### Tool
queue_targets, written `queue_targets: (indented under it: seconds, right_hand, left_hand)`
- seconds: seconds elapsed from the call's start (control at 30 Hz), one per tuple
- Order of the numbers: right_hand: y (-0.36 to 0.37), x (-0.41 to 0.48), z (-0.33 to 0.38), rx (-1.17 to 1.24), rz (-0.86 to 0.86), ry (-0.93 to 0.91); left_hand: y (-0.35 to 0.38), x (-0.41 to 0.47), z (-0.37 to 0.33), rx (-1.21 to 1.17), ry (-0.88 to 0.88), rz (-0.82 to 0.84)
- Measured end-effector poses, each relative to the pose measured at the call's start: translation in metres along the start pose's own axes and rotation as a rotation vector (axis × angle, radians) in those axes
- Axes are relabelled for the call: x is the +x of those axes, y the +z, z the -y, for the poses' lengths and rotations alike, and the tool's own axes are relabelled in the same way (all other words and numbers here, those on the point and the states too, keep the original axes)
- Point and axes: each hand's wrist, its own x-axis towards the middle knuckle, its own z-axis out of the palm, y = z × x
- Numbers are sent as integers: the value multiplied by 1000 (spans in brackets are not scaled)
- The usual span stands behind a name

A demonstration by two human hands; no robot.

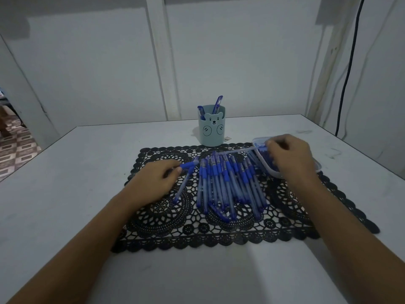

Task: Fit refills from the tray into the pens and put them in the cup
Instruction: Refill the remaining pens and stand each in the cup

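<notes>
Several blue pens (228, 185) lie side by side on a black lace mat (197, 229). My left hand (153, 181) rests at the mat's left and pinches a blue pen tip section (189, 165); a pen barrel (183, 188) lies just beside it. My right hand (289, 154) is over the clear plastic tray (315, 166) of refills at the mat's right and pinches a thin refill (238, 151) that points left. A pale blue bear cup (211, 130) stands behind the mat with two pens (217, 104) in it.
The white table (76, 172) reaches to a wall behind. A black cable (348, 69) hangs down at the far right. The table's left edge drops to a patterned floor (15, 148). A loose pen cap (219, 212) lies at the front of the row.
</notes>
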Motion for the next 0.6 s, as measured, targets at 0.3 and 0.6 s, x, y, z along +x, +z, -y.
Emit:
queue_targets:
  seconds: [0.3, 0.6]
  right_hand:
    - [15, -2, -36, -687, -25, -402]
    - [7, 8, -41, -686, -45, -396]
  left_hand:
    - [10, 0, 4, 53, -71, -92]
    - [18, -2, 3, 42, -25, -113]
